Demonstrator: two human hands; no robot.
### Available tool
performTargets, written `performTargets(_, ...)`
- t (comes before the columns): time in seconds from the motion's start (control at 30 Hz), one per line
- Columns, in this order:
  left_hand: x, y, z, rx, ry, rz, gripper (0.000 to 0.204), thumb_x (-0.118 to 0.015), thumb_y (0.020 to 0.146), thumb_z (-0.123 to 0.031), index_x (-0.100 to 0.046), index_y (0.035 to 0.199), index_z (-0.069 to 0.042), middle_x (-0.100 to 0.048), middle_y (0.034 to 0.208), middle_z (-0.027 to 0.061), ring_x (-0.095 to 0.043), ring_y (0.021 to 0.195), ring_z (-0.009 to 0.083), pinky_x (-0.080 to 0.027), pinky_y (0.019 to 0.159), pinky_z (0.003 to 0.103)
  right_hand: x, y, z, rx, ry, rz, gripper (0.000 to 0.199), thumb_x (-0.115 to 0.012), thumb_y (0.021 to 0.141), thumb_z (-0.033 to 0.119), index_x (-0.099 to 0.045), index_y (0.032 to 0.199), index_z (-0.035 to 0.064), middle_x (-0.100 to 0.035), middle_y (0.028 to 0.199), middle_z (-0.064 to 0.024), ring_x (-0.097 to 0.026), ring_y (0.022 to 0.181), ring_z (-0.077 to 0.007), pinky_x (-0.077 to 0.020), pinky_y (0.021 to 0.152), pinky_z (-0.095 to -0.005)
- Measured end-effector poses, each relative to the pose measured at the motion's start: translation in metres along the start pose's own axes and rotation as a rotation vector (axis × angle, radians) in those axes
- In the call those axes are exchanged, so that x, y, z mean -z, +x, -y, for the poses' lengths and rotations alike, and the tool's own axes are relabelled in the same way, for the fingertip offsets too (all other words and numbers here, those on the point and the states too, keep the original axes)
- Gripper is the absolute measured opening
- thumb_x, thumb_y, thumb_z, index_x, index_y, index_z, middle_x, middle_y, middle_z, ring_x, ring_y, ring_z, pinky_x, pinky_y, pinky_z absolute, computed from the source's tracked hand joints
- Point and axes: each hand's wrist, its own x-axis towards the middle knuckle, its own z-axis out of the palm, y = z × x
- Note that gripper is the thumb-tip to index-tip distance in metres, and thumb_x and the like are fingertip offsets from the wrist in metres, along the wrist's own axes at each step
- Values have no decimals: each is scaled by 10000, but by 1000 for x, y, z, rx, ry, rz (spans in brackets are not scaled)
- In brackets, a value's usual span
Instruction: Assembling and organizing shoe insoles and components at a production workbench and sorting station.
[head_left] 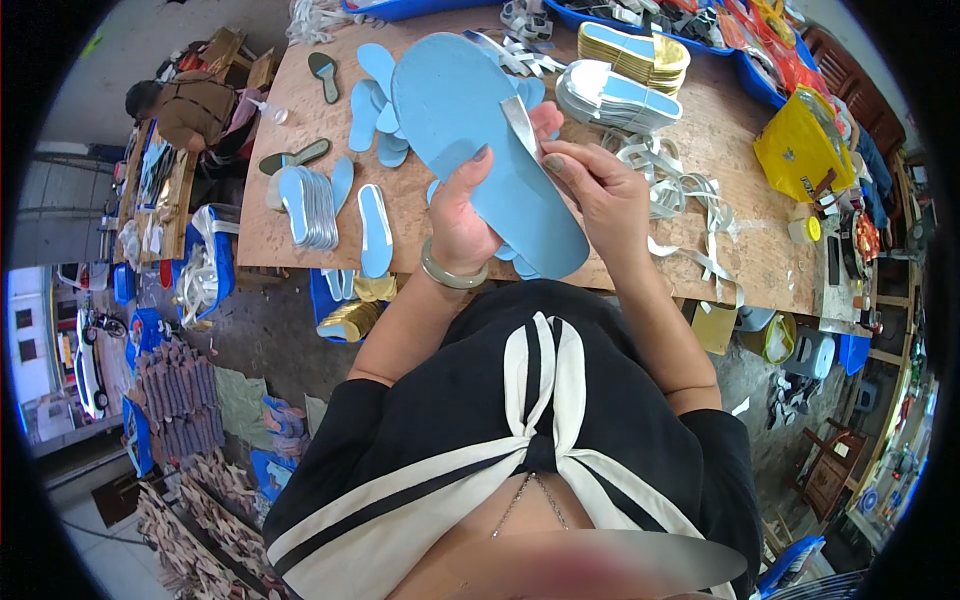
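A large light-blue insole is held up over the table, tilted. My left hand grips it with the thumb on its face and the fingers behind it; a bangle circles that wrist. A short silvery-white strip lies across the insole's right edge. My right hand pinches at the strip's lower end, thumb and forefinger together by the edge. Behind the held insole, loose blue insoles lie scattered. Left of my left hand are a white-edged blue insole and a stack of silver-edged insoles.
Loose white straps spread on the wooden table at right. Gold-edged and white-edged insole stacks stand at the back, near blue bins and a yellow bag. A person bends at another bench, far left.
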Motion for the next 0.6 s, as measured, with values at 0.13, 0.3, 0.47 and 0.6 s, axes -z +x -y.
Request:
performTargets(0.13,-2,-9,-9,15,-41,-79,543,-426,891,-314,-378,1285,58,-487,1240,202,-480,1170,298,-340,1036,425,-1,-2,-3,110,-116,102,139,-613,863,52,-677,959,-25,-637,885,-46,-586,796,-95,-480,705,-194)
performTargets(0.3,-9,-13,-16,-27,16,-111,503,-452,896,-314,-425,1236,56,-529,1160,185,-539,1076,281,-421,950,439,-3,-11,9,-102,139,178,131,-614,862,65,-676,930,-29,-642,894,-62,-595,822,-115,-481,721,-218)
performTargets(0.47,-15,-18,-14,-63,243,-59,451,-469,922,-268,-430,1233,56,-538,1153,193,-560,1047,276,-455,913,420,-2,-12,22,302,-480,194,150,-618,839,112,-619,874,-34,-615,835,-112,-594,751,-226,-466,669,-289)
performTargets(0.6,-19,-14,-8,68,81,-209,368,-486,933,-177,-453,1235,31,-578,1135,172,-612,940,222,-513,810,338,11,-1,11,411,-517,221,166,-617,837,156,-635,858,-8,-554,698,-94,-534,619,-209,-430,555,-322)
